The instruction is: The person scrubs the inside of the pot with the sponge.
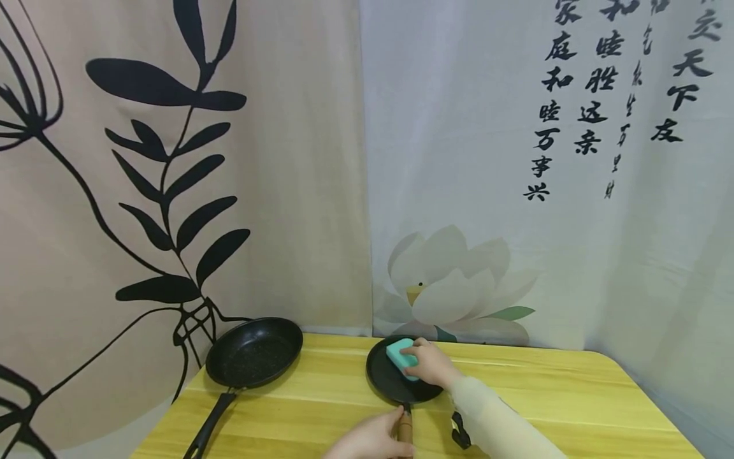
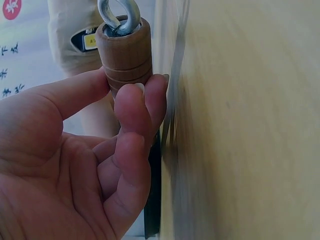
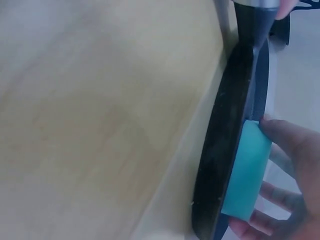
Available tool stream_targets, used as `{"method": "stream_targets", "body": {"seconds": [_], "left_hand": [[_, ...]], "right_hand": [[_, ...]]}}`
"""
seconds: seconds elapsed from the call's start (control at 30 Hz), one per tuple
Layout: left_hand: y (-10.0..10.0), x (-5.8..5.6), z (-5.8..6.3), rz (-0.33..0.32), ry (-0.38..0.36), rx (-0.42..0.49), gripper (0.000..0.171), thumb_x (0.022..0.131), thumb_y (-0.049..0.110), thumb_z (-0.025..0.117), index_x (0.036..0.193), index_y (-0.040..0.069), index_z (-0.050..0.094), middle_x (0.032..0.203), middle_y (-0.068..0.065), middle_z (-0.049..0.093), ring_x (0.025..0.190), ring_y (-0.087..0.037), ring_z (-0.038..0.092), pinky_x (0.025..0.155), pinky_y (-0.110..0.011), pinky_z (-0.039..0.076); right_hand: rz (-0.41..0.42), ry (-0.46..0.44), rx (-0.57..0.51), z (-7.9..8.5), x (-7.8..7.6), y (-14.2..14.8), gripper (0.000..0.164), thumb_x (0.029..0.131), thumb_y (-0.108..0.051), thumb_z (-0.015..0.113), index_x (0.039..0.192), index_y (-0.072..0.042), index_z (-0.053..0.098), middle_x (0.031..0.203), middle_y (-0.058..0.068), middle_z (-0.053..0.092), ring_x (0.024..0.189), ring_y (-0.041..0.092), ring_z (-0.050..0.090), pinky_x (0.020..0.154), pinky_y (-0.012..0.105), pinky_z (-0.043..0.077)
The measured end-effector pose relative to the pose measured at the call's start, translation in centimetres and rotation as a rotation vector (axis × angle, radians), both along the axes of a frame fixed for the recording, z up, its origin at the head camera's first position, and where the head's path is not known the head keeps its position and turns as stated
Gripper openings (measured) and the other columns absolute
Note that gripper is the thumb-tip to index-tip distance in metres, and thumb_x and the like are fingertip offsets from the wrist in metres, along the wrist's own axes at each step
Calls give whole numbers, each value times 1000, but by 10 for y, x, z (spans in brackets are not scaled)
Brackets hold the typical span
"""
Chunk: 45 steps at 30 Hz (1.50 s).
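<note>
A small black frying pan (image 1: 383, 376) sits on the wooden table, its brown wooden handle (image 2: 127, 55) ending in a metal ring. My left hand (image 1: 369, 437) grips that handle between thumb and fingers. Inside the pan lies a turquoise sponge (image 3: 247, 170). My right hand (image 1: 431, 364) holds the sponge by its edges, thumb on one end and fingers on the other, pressed against the pan's inner surface.
A larger black frying pan (image 1: 255, 354) stands at the left of the yellow wooden table (image 1: 545, 389), its handle toward the front. Behind the table hangs a printed curtain (image 1: 309, 191) with plants and writing.
</note>
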<state>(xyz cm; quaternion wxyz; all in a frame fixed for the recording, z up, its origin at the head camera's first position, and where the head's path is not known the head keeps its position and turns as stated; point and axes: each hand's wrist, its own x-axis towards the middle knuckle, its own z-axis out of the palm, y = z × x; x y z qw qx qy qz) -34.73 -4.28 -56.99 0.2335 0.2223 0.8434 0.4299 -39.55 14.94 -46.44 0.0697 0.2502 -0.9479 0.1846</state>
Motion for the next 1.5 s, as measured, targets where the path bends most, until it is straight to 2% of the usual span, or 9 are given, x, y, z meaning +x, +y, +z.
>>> {"method": "stream_targets", "body": {"seconds": [0.2, 0.4, 0.63, 0.83, 0.87, 1.1, 1.23, 1.43, 1.5], "left_hand": [[-1, -1, 2, -12, 8, -4, 98, 74, 60, 75, 147, 6, 41, 144, -10, 47, 127, -26, 48, 98, -51, 42], [0, 4, 9, -16, -1, 7, 97, 74, 60, 75, 148, 6, 40, 143, -8, 48, 118, -17, 54, 95, -47, 45], [3, 26, 36, 30, -29, -26, 91, 80, 57, 72, 148, 6, 38, 145, -11, 46, 128, -26, 47, 99, -48, 41], [1, 11, 14, 24, -45, 23, 97, 75, 58, 76, 147, 4, 40, 144, -12, 47, 127, -28, 48, 99, -52, 40], [1, 8, 11, 21, -47, 22, 98, 73, 59, 77, 146, 5, 41, 143, -11, 48, 126, -27, 49, 99, -51, 41], [3, 22, 23, 24, -26, 12, 92, 81, 56, 72, 149, 5, 36, 146, -12, 44, 129, -26, 47, 100, -47, 41], [2, 20, 22, 35, -31, 22, 97, 74, 59, 75, 147, 7, 41, 143, -9, 49, 124, -22, 51, 98, -48, 42], [4, 42, 52, 50, -12, -20, 87, 81, 49, 74, 147, 5, 40, 142, -12, 49, 121, -24, 52, 97, -50, 42], [4, 50, 61, 44, -11, -19, 86, 83, 48, 74, 148, 3, 39, 139, -12, 51, 113, -23, 57, 95, -45, 44]], "right_hand": [[12, 23, 5, -1, 7, 6, 46, 84, -26, 77, 125, -9, 67, 120, 18, 55, 102, 34, 58, 83, 48, 50], [31, 32, 13, -1, 13, 14, 45, 84, -26, 77, 124, -9, 67, 118, 16, 55, 100, 33, 59, 83, 46, 50], [39, 10, 0, -1, 16, 21, 42, 80, -25, 80, 118, -10, 70, 115, 14, 56, 96, 30, 59, 78, 42, 51], [30, -8, -53, -1, 16, 23, 41, 80, -23, 79, 118, -10, 70, 122, 17, 57, 103, 34, 59, 81, 46, 51], [26, -8, -71, -1, 16, 24, 42, 80, -22, 79, 119, -9, 69, 123, 18, 57, 106, 36, 58, 83, 47, 50], [-9, 11, -283, 1, 16, 34, 43, 82, -22, 78, 120, -4, 67, 123, 20, 57, 111, 39, 56, 89, 52, 47], [-37, -16, -416, 2, 18, 39, 44, 84, -25, 77, 122, -6, 67, 125, 17, 56, 109, 35, 57, 89, 51, 47], [-79, -125, -657, -1, 28, 44, 46, 87, -23, 74, 127, -4, 63, 129, 19, 57, 94, 26, 61, 77, 39, 52], [-121, -184, -774, -2, 32, 45, 46, 88, -22, 73, 129, -4, 62, 129, 19, 56, 89, 23, 61, 71, 35, 52]]}}
